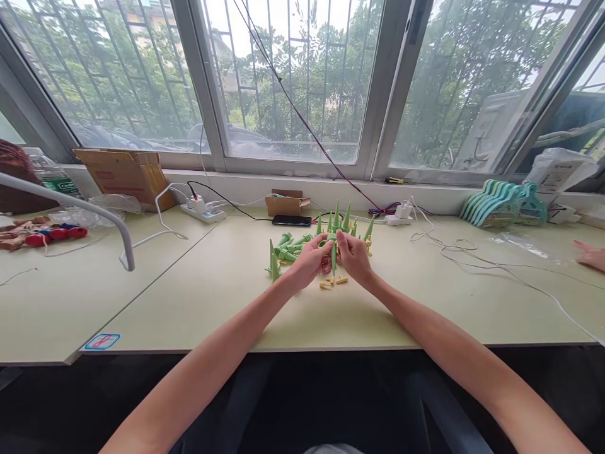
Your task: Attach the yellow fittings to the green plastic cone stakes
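Note:
Both hands meet over the middle of the table around a green plastic cone-shaped piece (pixel 333 260), its narrow tip pointing down. My left hand (pixel 312 260) is closed on its left side, and my right hand (pixel 353 257) pinches its wide upper end. Behind the hands, several similar green cones (pixel 346 216) stand upright with tips up. To the left, more green pieces (pixel 286 247) lie in a heap. Small yellow plastic pegs (pixel 341 280) lie on the table just below the hands. Fingers hide part of the held piece.
A black phone (pixel 292 221) lies before a small open cardboard box (pixel 286 203). Power strips (pixel 203 211) and loose cables (pixel 466 247) run along the back. Teal hangers (pixel 496 205) are stacked at right, near another person's hand (pixel 590 255). A white curved bar (pixel 85 205) crosses the left side.

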`<control>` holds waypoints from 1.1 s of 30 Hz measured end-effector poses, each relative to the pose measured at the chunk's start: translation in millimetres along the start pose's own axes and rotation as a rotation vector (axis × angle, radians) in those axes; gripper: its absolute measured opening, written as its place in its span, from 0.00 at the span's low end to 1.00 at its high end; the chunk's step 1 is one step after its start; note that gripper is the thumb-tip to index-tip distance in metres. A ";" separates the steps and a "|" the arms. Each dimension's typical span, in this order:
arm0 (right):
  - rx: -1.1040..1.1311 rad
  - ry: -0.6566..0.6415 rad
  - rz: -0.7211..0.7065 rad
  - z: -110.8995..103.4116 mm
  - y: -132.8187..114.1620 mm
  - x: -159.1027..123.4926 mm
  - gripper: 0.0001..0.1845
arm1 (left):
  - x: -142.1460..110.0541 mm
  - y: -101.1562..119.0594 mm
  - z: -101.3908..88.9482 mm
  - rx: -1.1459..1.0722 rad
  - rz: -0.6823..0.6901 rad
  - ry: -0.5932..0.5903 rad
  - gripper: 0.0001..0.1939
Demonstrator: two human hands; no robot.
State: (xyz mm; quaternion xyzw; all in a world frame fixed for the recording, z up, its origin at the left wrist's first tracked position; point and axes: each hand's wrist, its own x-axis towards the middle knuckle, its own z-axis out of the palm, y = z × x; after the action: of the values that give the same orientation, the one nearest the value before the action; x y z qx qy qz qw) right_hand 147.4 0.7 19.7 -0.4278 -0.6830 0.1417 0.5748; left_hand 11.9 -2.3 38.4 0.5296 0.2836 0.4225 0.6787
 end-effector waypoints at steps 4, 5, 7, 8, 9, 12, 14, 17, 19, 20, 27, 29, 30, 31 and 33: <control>0.037 -0.018 -0.010 -2.2 -2.0 0.3 0.30 | -0.9 1.9 -0.6 0.033 0.009 -0.021 0.23; 0.042 -0.019 -0.013 -2.6 -2.2 0.4 0.30 | -1.0 2.2 -0.9 0.039 0.012 -0.026 0.23; 0.044 -0.024 -0.018 -3.2 -2.0 0.6 0.30 | -1.1 2.8 -1.5 0.052 0.013 -0.031 0.23; 0.046 -0.029 -0.022 -3.3 -1.7 0.7 0.30 | -1.1 3.0 -1.7 0.057 0.014 -0.036 0.23; 0.049 -0.031 -0.026 -3.2 -1.3 0.6 0.31 | -1.0 3.3 -1.9 0.058 0.018 -0.043 0.22; 0.068 -0.023 -0.031 -2.6 -0.8 0.1 0.31 | -0.2 3.2 -2.6 0.042 0.035 -0.067 0.21; 0.058 -0.012 -0.030 -2.7 -1.7 -0.4 0.31 | 0.7 2.6 -3.2 0.035 0.040 -0.084 0.20; 0.023 -0.003 -0.030 -3.8 -4.2 -0.6 0.30 | 1.7 1.4 -4.0 0.050 0.045 -0.120 0.19; 0.006 0.003 -0.034 -4.8 -5.5 -0.6 0.30 | 1.8 0.9 -4.4 0.063 0.050 -0.130 0.18; 0.002 0.005 -0.036 -5.2 -5.9 -0.5 0.30 | 1.6 0.9 -4.5 0.068 0.051 -0.129 0.18; 0.026 0.014 -0.068 -5.8 -6.4 -0.7 0.28 | -0.2 0.9 -4.1 0.075 0.062 -0.135 0.18; 0.030 0.021 -0.079 -5.8 -6.5 -0.8 0.28 | -0.7 1.0 -3.7 0.058 0.080 -0.156 0.18; 0.031 0.024 -0.083 -5.9 -6.5 -0.9 0.27 | -1.0 1.2 -3.5 0.052 0.090 -0.171 0.18; 0.035 0.025 -0.086 -6.0 -6.4 -0.9 0.27 | -1.3 1.4 -3.4 0.048 0.103 -0.185 0.19; 0.060 0.014 -0.084 -6.4 -6.1 -1.0 0.26 | -2.1 1.8 -3.2 0.046 0.123 -0.209 0.19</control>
State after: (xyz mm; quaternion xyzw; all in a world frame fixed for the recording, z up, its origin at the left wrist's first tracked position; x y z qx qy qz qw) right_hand 150.6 -5.5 25.2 -0.3823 -0.6919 0.1347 0.5975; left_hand 7.8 -2.4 39.1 0.6026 0.1882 0.3991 0.6649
